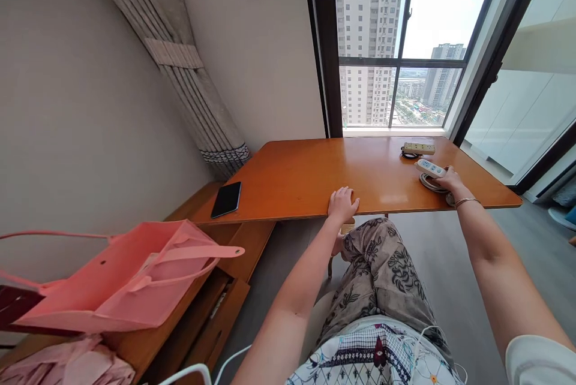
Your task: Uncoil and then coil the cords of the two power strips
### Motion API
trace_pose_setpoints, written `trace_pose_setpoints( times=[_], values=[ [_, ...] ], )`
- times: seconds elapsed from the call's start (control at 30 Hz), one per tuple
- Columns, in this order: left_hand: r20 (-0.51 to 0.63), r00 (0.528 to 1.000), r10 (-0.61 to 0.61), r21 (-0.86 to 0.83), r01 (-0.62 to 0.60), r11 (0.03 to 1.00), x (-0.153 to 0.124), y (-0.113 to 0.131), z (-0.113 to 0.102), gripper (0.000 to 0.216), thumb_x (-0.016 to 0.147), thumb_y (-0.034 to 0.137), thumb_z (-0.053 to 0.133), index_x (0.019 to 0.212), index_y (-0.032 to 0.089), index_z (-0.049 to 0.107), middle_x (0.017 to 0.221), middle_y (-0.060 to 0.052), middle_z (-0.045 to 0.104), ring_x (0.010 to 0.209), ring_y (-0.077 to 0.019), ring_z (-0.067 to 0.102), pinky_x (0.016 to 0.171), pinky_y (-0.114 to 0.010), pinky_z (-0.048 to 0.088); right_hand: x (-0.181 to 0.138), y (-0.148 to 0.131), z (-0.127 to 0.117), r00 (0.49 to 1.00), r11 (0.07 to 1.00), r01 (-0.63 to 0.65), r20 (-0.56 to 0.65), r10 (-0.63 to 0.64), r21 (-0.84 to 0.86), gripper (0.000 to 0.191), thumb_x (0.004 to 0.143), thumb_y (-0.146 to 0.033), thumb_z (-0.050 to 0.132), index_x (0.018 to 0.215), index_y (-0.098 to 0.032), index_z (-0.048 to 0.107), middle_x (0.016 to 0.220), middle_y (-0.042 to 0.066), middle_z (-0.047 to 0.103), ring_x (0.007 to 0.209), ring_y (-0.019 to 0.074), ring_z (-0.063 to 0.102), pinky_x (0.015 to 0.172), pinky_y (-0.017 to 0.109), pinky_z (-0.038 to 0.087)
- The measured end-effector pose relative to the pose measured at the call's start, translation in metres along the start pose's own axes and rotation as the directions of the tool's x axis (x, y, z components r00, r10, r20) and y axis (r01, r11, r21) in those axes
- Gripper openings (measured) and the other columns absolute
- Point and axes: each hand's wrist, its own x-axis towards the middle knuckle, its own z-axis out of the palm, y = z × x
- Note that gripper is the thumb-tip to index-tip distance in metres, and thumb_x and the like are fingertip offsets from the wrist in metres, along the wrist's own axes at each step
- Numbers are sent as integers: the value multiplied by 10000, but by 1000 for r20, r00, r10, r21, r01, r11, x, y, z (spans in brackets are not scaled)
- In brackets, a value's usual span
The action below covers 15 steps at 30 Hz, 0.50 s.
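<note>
A large dark-framed glass window (400, 63) with a view of tall buildings stands behind the glossy orange-brown wooden table (306, 175), which spans the space in front of the person. Left of the window hangs a grey pleated fabric curtain (193, 94), gathered by a pale band. An open pink bag (112, 280) with long straps sits at the lower left. The left hand (343, 204) lies palm down at the table's near edge, fingers slightly bent, gripping no object. The right hand (449, 179) grasps the right end of a long white plastic power strip (429, 168), near the table's right side; a coiled pale cord (429, 184) lies just below it. Of the 2 strips there, the other, a beige rectangular power strip (418, 149), lies just beyond. A flat black phone (226, 199) rests at the table's left end.
</note>
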Motion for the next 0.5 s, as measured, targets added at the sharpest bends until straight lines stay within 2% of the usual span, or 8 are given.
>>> trace_pose_setpoints(
  times=[0.17,0.3,0.4,0.5],
  values=[
    [-1,1000,-4,7,4,1000,0,0,0,398,951,378,520,1267,161,626,1466,-150,563,1396,-280,476,1188,-443,316,-9,-6,-9,997,998,-50,53,51,-26,1001,601,-583,862,1374,-144,404,1341,234,574,1269,379,562,1024,474,479],
    [-3,1000,-5,5,5,1000,0,1,0,390,946,370,521,1261,166,627,1463,-150,566,1393,-283,481,1188,-450,318,-16,-4,-12,996,998,-52,69,54,-33,900,625,-486,863,1334,-142,431,1285,237,598,1209,377,593,964,475,505],
    [-12,1000,-1,-4,1,1000,0,1,1,387,940,364,521,1261,174,625,1445,-152,582,1386,-287,487,1183,-457,323,-23,-3,-5,999,998,-42,33,40,38,801,651,-423,836,1293,-132,456,1246,224,609,1157,359,617,912,439,533],
    [-24,1000,6,-14,-7,1000,1,0,2,386,935,363,524,1253,170,628,1436,-159,587,1378,-292,492,1179,-458,325,-32,-9,10,1000,993,22,0,-22,117,715,651,-405,825,1226,-148,485,1218,191,626,1132,335,629,904,407,537]
  ],
)
